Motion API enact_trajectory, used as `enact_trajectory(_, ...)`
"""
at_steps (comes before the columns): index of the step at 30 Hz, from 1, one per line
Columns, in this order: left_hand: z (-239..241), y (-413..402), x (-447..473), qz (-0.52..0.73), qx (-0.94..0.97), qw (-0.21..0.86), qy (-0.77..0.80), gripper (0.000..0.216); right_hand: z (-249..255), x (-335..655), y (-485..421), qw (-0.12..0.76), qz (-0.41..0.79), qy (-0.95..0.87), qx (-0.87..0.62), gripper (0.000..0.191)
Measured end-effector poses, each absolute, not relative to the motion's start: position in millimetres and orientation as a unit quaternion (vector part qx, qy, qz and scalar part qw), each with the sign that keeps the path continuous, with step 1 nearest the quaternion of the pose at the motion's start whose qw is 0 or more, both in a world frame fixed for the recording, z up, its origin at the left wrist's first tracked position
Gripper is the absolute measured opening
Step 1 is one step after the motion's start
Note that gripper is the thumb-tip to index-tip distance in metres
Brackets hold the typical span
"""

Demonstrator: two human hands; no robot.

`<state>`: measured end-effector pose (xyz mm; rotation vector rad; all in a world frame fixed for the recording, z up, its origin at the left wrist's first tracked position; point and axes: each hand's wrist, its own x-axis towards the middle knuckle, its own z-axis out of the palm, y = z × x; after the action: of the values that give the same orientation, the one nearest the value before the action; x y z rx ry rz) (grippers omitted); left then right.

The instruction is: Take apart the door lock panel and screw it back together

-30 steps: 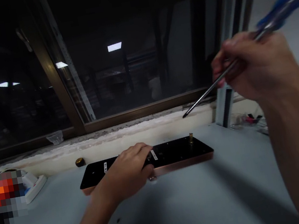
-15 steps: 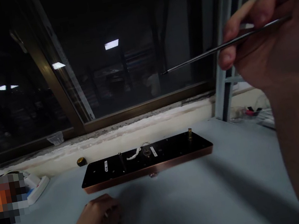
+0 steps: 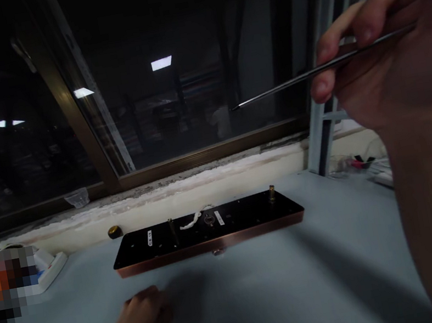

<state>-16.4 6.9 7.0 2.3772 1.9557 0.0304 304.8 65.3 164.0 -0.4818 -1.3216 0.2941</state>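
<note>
My right hand [image 3: 363, 46] is raised at the upper right, fingers closed around a screwdriver [image 3: 278, 85]. Its thin metal shaft points left and ends in a dark tip, in front of the window; the handle end is hidden in the palm. Low on the left, my left hand [image 3: 147, 307] has its fingers curled under, close to the table; whatever they may hold is hidden. Beyond it lies a long door-lock plate [image 3: 246, 214], black face up with a copper-coloured rim. Brass posts [image 3: 272, 194] stand up from it, and a white cable [image 3: 193, 220] lies across it.
A small brass-and-black knob [image 3: 115, 232] sits behind the plate's left end. On the far left is a white power strip [image 3: 53, 271]. A clear plastic cup [image 3: 77, 198] rests on the window ledge. A metal upright [image 3: 321, 131] rises at the back right, near clear packaging [image 3: 342, 166].
My left hand has shifted slightly down, its fingers more tucked under. The right hand and screwdriver stay almost in place. The whole view has shifted slightly.
</note>
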Motion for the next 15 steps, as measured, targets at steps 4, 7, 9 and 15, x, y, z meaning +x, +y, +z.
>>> enact_trajectory(4,9.1,4.0,-11.8,0.059,0.758,0.034,0.649,0.028,163.8,303.6,65.0,0.751,0.148,-0.601,-0.23,0.053)
enact_trajectory(7,17.9,1.4,-6.4,0.145,0.738,0.124,0.648,0.022,164.2,303.9,66.4,0.75,0.166,-0.603,-0.216,0.051)
enact_trajectory(9,27.1,1.2,-2.0,0.239,0.71,0.212,0.627,0.019,164.9,302.7,65.8,0.751,0.183,-0.601,-0.203,0.049)
enact_trajectory(15,85.5,22.8,24.7,0.546,0.604,0.341,0.47,0.009,167.6,286.6,56.1,0.742,0.236,-0.598,-0.19,0.059)
